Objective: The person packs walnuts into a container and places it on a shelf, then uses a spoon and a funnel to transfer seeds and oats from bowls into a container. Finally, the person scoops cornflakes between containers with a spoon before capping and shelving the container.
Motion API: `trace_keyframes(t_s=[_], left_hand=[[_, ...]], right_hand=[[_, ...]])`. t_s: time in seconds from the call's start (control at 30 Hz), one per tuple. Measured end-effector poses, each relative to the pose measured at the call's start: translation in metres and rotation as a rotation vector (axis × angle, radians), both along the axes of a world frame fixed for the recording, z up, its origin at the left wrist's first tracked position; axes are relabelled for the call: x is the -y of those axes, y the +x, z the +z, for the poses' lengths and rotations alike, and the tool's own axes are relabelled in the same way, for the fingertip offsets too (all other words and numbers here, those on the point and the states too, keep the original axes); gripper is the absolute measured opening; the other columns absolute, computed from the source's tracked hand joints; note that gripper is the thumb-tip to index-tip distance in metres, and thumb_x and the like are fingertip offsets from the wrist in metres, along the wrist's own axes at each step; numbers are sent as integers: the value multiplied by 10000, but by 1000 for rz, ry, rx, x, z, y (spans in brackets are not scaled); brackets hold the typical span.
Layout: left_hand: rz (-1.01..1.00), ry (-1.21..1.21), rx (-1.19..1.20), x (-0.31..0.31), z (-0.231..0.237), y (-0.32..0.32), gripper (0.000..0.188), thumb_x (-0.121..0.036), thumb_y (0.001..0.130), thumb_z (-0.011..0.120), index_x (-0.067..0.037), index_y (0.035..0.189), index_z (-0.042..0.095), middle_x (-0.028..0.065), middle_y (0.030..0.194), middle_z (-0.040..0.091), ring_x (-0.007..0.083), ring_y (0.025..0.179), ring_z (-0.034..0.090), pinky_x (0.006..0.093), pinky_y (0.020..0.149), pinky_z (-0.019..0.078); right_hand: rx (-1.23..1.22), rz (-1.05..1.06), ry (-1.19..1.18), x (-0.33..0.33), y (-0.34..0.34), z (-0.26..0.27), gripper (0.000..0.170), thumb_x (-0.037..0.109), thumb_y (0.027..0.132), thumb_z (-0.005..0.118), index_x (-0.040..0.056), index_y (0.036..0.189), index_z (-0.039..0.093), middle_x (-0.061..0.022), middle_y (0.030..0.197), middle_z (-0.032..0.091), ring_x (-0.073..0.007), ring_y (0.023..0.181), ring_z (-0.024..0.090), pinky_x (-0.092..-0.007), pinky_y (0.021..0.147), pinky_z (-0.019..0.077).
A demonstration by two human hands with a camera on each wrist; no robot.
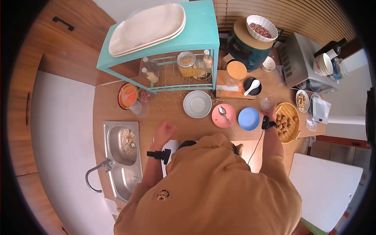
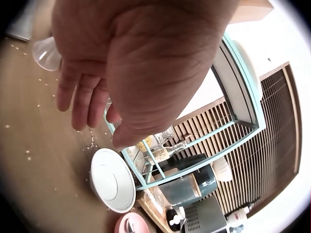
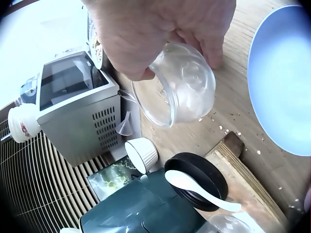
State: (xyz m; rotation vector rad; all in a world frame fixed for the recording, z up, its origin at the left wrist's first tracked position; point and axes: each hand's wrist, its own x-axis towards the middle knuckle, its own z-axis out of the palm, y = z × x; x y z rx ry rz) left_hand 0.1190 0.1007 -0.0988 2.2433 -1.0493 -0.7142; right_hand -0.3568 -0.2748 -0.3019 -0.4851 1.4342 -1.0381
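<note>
The right hand (image 1: 270, 114) (image 3: 167, 34) grips a clear glass bowl (image 1: 268, 102) (image 3: 187, 90), thumb at the rim and fingers around the far side. In the right wrist view the bowl is tilted on its side just over the wooden counter. Between the blue plate (image 1: 248, 119) (image 3: 284, 80) and the wicker tray of walnuts (image 1: 288, 122), that hand reaches in from the front. The left hand (image 1: 164, 132) (image 2: 131, 68) holds nothing, its fingers loosely bent above the counter, left of the grey-white bowl (image 1: 197, 104) (image 2: 112, 180).
A pink plate with a spoon (image 1: 223, 115) lies left of the blue plate. Behind stand a turquoise shelf (image 1: 156, 49) with jars, a wooden board (image 1: 231, 92), a black dish with a white spoon (image 1: 252, 86) and a microwave (image 1: 305, 62). The double sink (image 1: 123, 156) is at left.
</note>
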Motion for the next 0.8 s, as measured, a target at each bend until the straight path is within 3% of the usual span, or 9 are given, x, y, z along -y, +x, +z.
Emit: trace_keyframes(t_s=[0.2, 0.27, 0.33, 0.5, 0.57, 0.6, 0.67, 0.7, 0.8], left_hand=[[-96, -203, 47, 67, 13, 13, 409, -233, 780, 722, -17, 1089, 562, 120, 831, 645, 226, 777, 632, 327, 697, 501], [-139, -165, 115, 102, 28, 24, 466, -218, 756, 735, -8, 1124, 539, 157, 914, 628, 276, 852, 625, 359, 742, 495], [-212, -328, 300, 142, 49, 31, 501, -199, 753, 721, 19, 1155, 516, 236, 1052, 587, 361, 996, 575, 416, 850, 463], [-275, -420, 501, 249, 58, 62, 746, -240, 660, 786, 0, 1271, 431, 261, 1336, 374, 426, 1207, 395, 452, 1002, 366], [-304, -160, 475, 277, 63, 64, 872, -292, 591, 823, -13, 1307, 411, 241, 1383, 331, 440, 1274, 303, 457, 1062, 302], [-310, -174, 474, 288, 63, 66, 872, -292, 591, 823, -13, 1307, 411, 241, 1383, 331, 440, 1274, 303, 457, 1062, 302], [-381, -48, 527, 304, 55, 73, 948, -324, 557, 835, -26, 1336, 384, 242, 1385, 334, 426, 1290, 297, 459, 1070, 299], [-441, 10, 530, 310, 53, 77, 984, -276, 588, 836, -80, 1402, 318, 194, 1436, 302, 393, 1314, 285, 444, 1095, 285], [-478, 73, 460, 324, 44, 87, 992, -262, 560, 851, -84, 1390, 338, 182, 1409, 357, 377, 1311, 300, 440, 1091, 290]], right_hand=[[0, 0, 93, 3, -16, -17, 540, 434, 869, 565, -84, 1023, 559, -177, 926, 613, -268, 748, 648, -336, 587, 564], [45, -15, 108, 1, -11, -9, 529, 433, 878, 557, -82, 998, 554, -175, 915, 610, -267, 751, 649, -346, 586, 567], [-100, 113, 197, -4, -6, 8, 525, 434, 887, 546, -78, 999, 513, -170, 898, 605, -265, 742, 648, -369, 577, 559], [-106, 227, 215, 3, -6, 6, 544, 431, 897, 532, -70, 1091, 451, -182, 914, 609, -278, 751, 654, -401, 601, 563], [-206, 210, 270, 1, 3, 13, 536, 424, 891, 535, -48, 1129, 440, -184, 917, 613, -288, 766, 660, -421, 608, 562], [-221, 218, 247, -1, 8, 16, 531, 424, 886, 542, -33, 1135, 441, -181, 910, 615, -289, 775, 663, -439, 609, 559], [-174, 114, 293, -8, 15, 24, 386, 388, 890, 553, 48, 1066, 504, -72, 809, 563, -225, 687, 615, -410, 593, 512], [-173, 97, 291, -12, 13, 28, 386, 388, 890, 553, 48, 1066, 504, -72, 809, 563, -225, 687, 615, -410, 593, 512], [-117, 93, 222, -48, 2, 34, 352, 334, 864, 583, 29, 1036, 544, -89, 873, 629, -213, 756, 635, -364, 613, 520]])
